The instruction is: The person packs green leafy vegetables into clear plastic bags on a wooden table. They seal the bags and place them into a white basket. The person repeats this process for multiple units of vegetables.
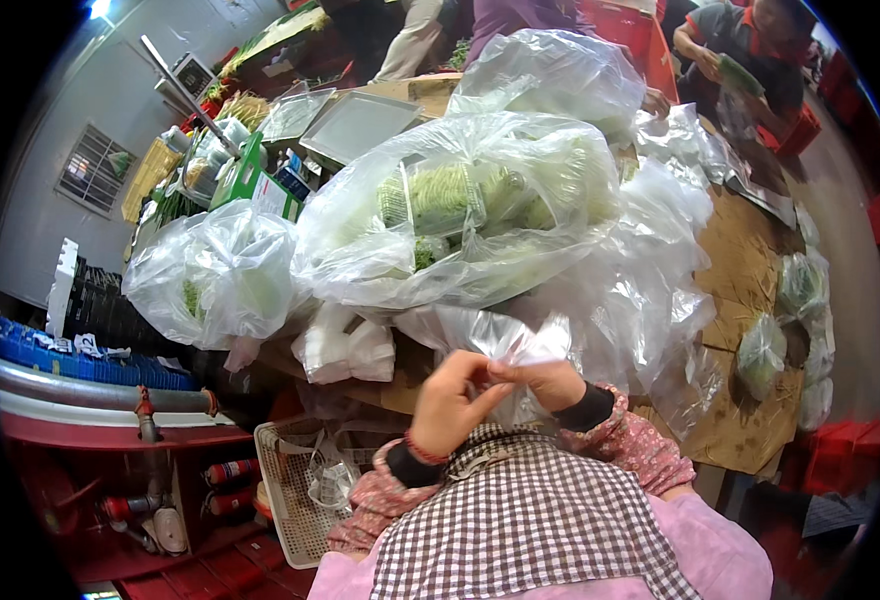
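Observation:
Close before my chest, my left hand (451, 401) and my right hand (548, 382) meet and pinch a thin clear plastic bag (477, 330). The bag's film spreads out past my fingers over the table edge. Just beyond it lies a large translucent plastic bag (335, 225), through which clear boxes of pale green sprouts (440, 195) show. To the left sits a smaller knotted plastic bag (214, 270) with something green inside. A stack of folded white plastic bags (350, 349) rests near my left hand.
Cardboard (747, 262) covers the table at right, where a small bag of greens (761, 356) lies. A white plastic basket (290, 495) stands low at left, beside a metal pipe (102, 388). Across the table a person (740, 67) holds a bag of greens.

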